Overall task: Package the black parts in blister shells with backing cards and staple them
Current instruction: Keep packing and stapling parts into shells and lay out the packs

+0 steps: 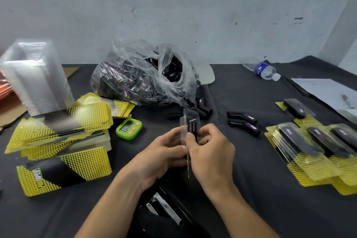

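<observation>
A clear blister shell with a black part in it sits mid-table, edge-on, long axis running near to far. The left hand and right hand both curl around it. Far behind lies a plastic bag of parts. Backing cards are left, finished packs right, a stapler near.

on the table, mid-front, the left hand and right hand hold a shell with a part in it. behind them lies a bag of parts. a shell stack stands back left, cards before it, a timer just right of the cards. a stapler lies under the wrists. two loose parts lie right of the hands, packs farther right. a bottle lies back right, paper beside it.
</observation>
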A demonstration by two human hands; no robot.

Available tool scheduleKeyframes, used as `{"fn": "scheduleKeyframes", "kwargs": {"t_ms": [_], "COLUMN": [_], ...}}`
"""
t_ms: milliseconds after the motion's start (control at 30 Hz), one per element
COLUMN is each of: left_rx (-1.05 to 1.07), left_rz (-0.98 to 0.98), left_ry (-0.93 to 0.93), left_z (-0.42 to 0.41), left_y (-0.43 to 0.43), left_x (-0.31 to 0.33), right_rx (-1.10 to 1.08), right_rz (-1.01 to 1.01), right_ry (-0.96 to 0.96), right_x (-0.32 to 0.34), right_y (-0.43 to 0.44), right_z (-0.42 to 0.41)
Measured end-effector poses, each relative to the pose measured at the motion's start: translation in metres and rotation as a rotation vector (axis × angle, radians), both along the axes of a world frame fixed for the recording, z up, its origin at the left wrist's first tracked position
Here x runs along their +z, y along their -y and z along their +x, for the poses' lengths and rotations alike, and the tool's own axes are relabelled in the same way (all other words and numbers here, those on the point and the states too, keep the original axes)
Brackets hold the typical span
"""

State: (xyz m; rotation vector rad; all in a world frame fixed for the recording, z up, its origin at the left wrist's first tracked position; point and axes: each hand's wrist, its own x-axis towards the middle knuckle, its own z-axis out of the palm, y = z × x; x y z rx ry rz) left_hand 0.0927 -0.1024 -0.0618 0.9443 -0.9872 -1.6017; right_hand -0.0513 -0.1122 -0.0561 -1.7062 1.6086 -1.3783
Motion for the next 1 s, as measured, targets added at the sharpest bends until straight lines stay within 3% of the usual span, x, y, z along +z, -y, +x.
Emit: {"fn": "scheduleKeyframes", "kwargs": {"t_ms": [200, 400, 500, 733, 1000], "left_rx": [-0.102, -0.106, -0.107, -0.094, -0.151], "left_rz": [-0.038, 0.057, 0.101, 0.115, 0.128], "left_ry": [-0.055, -0.211, -0.302, -0.352, -0.437], "left_z": [0.004, 0.009, 0.015, 0.019, 0.021], "left_y": [-0.004, -0.003, -0.003, -0.005, -0.007], "left_x": [0.003, 0.006, 0.010, 0.007, 0.010], "right_rx": [0.023, 0.245, 0.351, 0.515, 0.489], "right_rz": [-0.014, 0.076, -0.008, -0.117, -0.204], "right_ry": [-0.021, -0.032, -0.054, -0.326, -0.324], "right_x": [0.002, 0.008, 0.013, 0.017, 0.014], "right_y": [-0.001, 0.000, 0.001, 0.009, 0.007], "right_z": [-0.001, -0.013, -0.022, -0.031, -0.033]}}
